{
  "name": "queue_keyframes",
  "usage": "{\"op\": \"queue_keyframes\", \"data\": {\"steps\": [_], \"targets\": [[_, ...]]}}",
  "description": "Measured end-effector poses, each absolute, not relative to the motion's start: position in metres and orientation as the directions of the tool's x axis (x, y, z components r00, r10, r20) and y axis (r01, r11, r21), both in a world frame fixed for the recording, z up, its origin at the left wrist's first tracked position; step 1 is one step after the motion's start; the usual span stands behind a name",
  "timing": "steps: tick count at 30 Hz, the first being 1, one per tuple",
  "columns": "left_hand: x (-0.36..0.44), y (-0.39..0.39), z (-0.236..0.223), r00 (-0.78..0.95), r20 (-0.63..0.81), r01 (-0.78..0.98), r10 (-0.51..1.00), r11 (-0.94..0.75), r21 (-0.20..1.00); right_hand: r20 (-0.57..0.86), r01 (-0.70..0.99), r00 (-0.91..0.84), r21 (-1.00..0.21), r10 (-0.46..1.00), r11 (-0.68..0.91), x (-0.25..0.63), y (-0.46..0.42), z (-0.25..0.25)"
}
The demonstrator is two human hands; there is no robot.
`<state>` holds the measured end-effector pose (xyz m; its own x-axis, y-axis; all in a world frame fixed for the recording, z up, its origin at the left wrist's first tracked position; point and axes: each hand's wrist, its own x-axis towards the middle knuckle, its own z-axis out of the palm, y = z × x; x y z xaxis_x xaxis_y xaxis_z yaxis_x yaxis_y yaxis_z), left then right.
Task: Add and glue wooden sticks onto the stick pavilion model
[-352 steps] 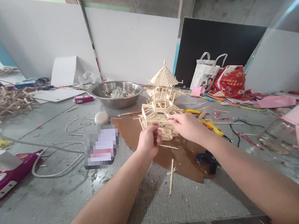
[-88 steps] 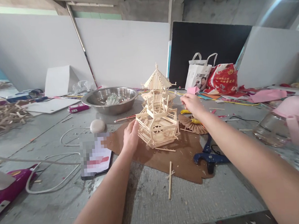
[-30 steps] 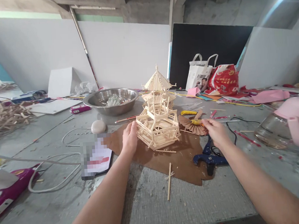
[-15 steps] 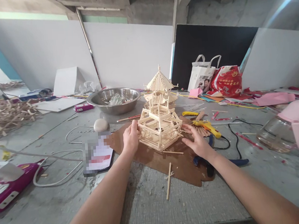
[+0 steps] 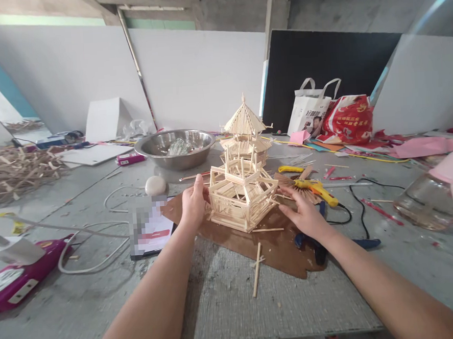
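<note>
On the grey desk (image 5: 123,309), midway between its left and right edges, a pale hexagonal tier of wooden sticks (image 5: 248,220) is resting upright on a ragged brown sheet (image 5: 285,253). The left hand (image 5: 192,206) is touching the tier's left side, thumb raised; its fingertips are partly hiding, so whether they are pinching cannot be told. The right hand (image 5: 304,217) is reaching to the right side with its grip spread, thumb standing apart from the fingers. By this inspection, the tier's base and railings are standing assembled, while its uprights are ending bare, carrying no roof. Behind, toward the desk's back edge, a stick tower with a pointed roof (image 5: 245,122) is appearing complete on top; any join between the two is escaping view. A yellow glue gun (image 5: 320,191) and a blue-handled tool (image 5: 316,245) are lying rightward, unheld. A loose round stick (image 5: 257,279) is lying nearer the front edge.
</note>
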<state>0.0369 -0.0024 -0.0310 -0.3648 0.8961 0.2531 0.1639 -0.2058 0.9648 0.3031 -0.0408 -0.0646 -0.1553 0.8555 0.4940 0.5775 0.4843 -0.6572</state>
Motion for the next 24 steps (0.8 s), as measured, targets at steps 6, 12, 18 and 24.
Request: {"op": "queue_keyframes", "data": {"steps": [6,12,18,24], "targets": [[0.029,0.001,-0.031,-0.322,0.288,0.237,0.902,-0.218,0.947,0.52,0.765,-0.034,-0.536,0.854,0.357,0.317,-0.041,-0.059],[0.026,0.003,-0.031,-0.359,0.373,0.279,0.856,-0.283,0.918,0.482,0.838,-0.141,-0.407,0.865,0.364,0.314,-0.045,-0.057],[0.027,0.004,-0.032,-0.417,0.419,0.388,0.806,-0.26,0.884,0.464,0.774,-0.286,-0.404,0.838,0.488,0.307,-0.046,-0.058],[0.031,-0.003,-0.021,-0.521,0.457,0.403,0.721,-0.264,0.876,0.444,0.867,-0.242,-0.3,0.863,0.398,0.309,-0.047,-0.058]]}}
